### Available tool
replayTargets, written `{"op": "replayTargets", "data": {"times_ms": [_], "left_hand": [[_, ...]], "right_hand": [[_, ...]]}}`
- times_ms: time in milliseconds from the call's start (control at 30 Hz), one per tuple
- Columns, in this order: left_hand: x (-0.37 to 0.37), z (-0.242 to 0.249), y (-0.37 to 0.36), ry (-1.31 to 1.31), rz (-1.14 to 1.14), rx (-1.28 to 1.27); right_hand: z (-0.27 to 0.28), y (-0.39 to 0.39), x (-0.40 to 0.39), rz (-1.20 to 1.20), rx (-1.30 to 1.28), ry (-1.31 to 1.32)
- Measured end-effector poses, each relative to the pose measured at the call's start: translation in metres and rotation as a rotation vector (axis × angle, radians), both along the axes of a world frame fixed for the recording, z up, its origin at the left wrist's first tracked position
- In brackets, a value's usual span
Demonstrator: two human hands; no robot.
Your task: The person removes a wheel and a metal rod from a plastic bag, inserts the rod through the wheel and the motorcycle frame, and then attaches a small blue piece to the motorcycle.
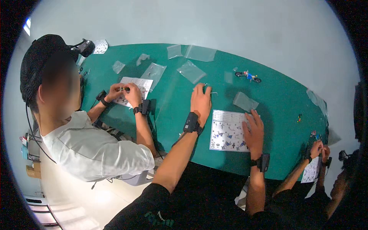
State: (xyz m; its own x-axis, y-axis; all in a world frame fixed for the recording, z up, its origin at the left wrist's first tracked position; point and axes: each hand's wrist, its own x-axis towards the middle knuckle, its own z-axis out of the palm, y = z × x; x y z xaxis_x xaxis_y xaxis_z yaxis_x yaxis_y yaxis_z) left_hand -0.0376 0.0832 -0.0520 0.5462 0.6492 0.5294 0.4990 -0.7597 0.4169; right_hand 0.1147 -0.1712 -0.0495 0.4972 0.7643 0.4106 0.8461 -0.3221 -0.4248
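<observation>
Well, printed sheet (226, 132) lies flat on green table (168, 115), prob. light + floppy, best lifted by a bare edge; R hand (253, 132) is over its right side, fingers loosely spread, no grip seen. L hand (201, 99) is fingertips-down by a thin pale rod (214, 92), prob. stiff, light; can't tell if pinching anything. Clear bag (245, 101) just past sheet, toy motorbike (248, 76) beyond

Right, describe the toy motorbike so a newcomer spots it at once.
On the green table, find the printed sheet by the wearer's right hand. Look past it and the clear bag beyond, toward the far edge. The toy motorbike there has dark wheels and a blue body, unlike the clear plastic bags nearby.
</observation>
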Motion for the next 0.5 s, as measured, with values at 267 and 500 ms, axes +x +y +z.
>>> {"op": "replayTargets", "data": {"times_ms": [267, 500], "left_hand": [[-0.056, 0.047, -0.110, -0.039, -0.037, -0.145], [-0.178, 0.026, -0.210, 0.184, -0.002, -0.161]], "right_hand": [[0.005, 0.000, -0.001, -0.007, 0.011, 0.061], [-0.003, -0.002, 0.003, 0.003, 0.026, 0.043]]}}
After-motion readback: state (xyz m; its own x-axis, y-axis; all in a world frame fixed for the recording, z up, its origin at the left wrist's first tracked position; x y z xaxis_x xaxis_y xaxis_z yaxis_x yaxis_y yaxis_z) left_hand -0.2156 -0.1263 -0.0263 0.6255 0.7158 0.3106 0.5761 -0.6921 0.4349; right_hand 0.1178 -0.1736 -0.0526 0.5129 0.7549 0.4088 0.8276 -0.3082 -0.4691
